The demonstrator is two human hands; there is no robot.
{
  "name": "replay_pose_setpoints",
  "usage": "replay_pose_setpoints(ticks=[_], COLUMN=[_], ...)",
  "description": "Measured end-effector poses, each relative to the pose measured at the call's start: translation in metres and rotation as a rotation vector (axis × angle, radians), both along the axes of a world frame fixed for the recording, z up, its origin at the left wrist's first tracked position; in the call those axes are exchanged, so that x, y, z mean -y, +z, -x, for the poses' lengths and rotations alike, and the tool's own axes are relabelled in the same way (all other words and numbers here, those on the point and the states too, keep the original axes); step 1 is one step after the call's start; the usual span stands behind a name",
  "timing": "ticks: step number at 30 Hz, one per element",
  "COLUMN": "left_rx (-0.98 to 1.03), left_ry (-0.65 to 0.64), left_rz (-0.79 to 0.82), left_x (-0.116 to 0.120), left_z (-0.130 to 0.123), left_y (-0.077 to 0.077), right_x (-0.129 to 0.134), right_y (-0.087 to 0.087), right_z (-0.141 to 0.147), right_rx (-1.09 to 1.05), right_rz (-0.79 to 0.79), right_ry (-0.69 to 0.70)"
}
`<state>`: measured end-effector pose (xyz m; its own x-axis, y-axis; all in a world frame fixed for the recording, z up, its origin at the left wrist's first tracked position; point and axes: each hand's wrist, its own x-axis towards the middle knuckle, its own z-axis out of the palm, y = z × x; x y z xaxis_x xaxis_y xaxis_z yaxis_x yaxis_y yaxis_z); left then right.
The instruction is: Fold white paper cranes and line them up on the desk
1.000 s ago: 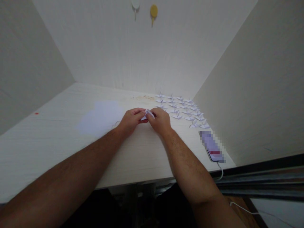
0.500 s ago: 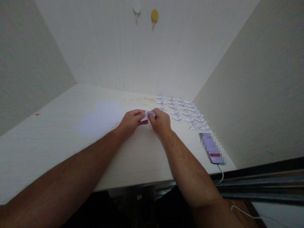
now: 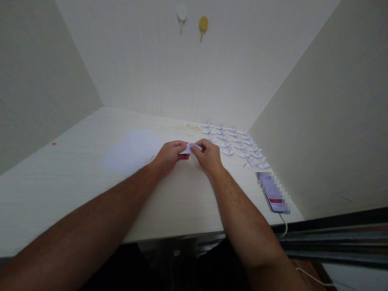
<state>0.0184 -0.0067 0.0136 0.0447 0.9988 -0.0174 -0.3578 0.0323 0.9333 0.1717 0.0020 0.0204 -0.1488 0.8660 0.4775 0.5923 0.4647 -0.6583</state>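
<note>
The grip is a pinch from both sides: the left hand (image 3: 169, 155) and the right hand (image 3: 209, 155) each have thumb and fingers closed on one small folded white paper (image 3: 188, 150), held over the tabletop (image 3: 176, 202). It lies straight between them, its longer way seeming to run from side to side, so neither hand is the nearer, though the fingers hide its ends. Just past the right hand, off to that side, sit rows of paper cranes (image 3: 243, 154).
</note>
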Motion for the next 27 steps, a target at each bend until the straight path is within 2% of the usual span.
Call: replay_pose_setpoints(ticks=[12,18,27], left_rx=[-0.046,-0.097,-0.117], left_ry=[-0.09,-0.121,-0.138], left_rz=[-0.065,-0.067,-0.035], left_x=[-0.0001,0.0004,0.0064], left_z=[0.0011,0.003,0.0016], left_y=[-0.0042,-0.0032,0.0041], right_x=[-0.0034,-0.0056,-0.0049], right_y=[-0.0013,-0.0019,-0.0012], right_z=[-0.0031,-0.0022,-0.0025], right_rx=[-0.09,-0.207,-0.176], right_rz=[-0.192,-0.313,-0.291], right_ry=[0.11,0.175,0.172])
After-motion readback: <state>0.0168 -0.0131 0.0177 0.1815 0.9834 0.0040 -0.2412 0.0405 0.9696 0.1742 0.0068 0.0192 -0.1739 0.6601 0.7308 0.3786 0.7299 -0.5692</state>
